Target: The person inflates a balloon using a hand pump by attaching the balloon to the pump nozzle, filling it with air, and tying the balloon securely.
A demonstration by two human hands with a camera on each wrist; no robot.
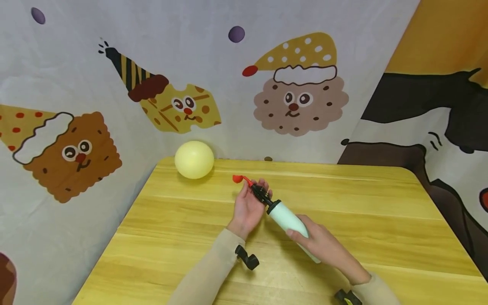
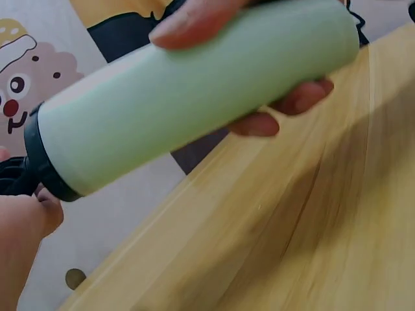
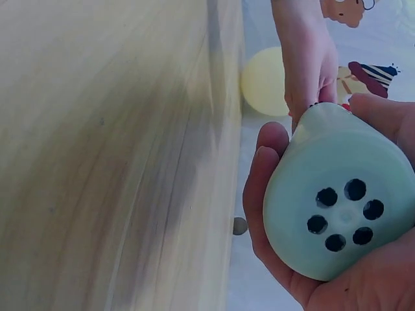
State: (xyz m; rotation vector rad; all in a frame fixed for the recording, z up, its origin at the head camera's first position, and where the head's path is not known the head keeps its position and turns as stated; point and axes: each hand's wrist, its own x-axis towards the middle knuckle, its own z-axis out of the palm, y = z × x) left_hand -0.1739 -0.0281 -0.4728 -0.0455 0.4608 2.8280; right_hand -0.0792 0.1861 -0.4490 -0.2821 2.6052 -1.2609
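A hand-held balloon pump (image 1: 288,218) with a pale green barrel and a black front end slants over the table. My right hand (image 1: 324,243) grips its barrel, thumb on top and fingers wrapped beneath. In the right wrist view the barrel's end (image 3: 343,218) faces the camera, with a ring of dark holes. My left hand (image 1: 248,209), palm up, holds the black front end (image 1: 261,193), its fingers partly hidden behind it. At the pump's tip is a limp red balloon (image 1: 238,178), its thin neck running to the nozzle. The left wrist view shows the barrel (image 2: 194,91) large.
An inflated yellow balloon (image 1: 194,159) sits at the table's back left corner, by the cloth. The wooden table (image 1: 152,254) meets a hanging cloth (image 1: 228,118) printed with cartoon snacks at its far edge. Black wrist mounts (image 1: 248,257) are strapped over both sleeves.
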